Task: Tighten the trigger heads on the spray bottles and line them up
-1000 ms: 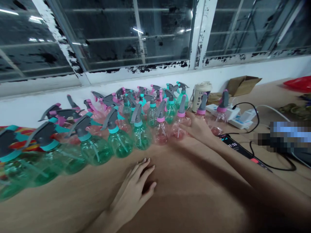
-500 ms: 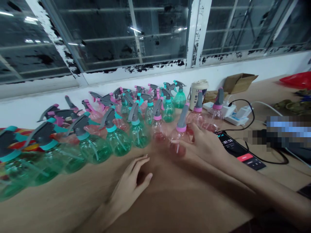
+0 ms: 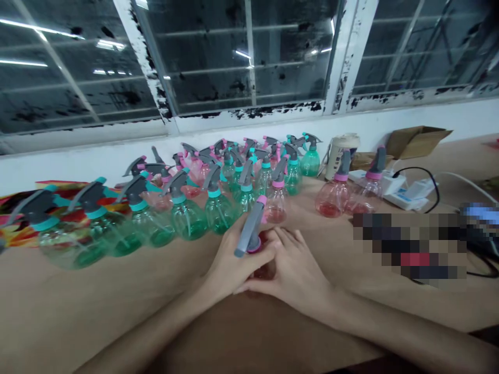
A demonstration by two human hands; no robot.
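Note:
A pink spray bottle (image 3: 252, 228) with a grey trigger head stands close in front of me, both hands wrapped round it. My left hand (image 3: 230, 259) grips near its collar, fingers partly hidden behind the bottle. Round the clear pink body curls my right hand (image 3: 298, 270), its thumb at the front. Just beyond is another pink spray bottle (image 3: 277, 208). A row of green spray bottles (image 3: 189, 218) runs off to the left. Two more pink spray bottles, the closer one (image 3: 331, 197) and one behind it (image 3: 368, 189), stand to the right.
More spray bottles crowd toward the wall under the window. At the back right are a lidded cup (image 3: 339, 156), an opened cardboard box (image 3: 417, 141) and a white power strip (image 3: 403, 192) with cables. A blurred-out patch covers the right side. Red-yellow patterned material (image 3: 23, 234) lies at the left.
My right hand has drawn the pink spray bottle out of the row, leftward and closer to me. My left hand, empty before, has closed on it too. The view has swung left.

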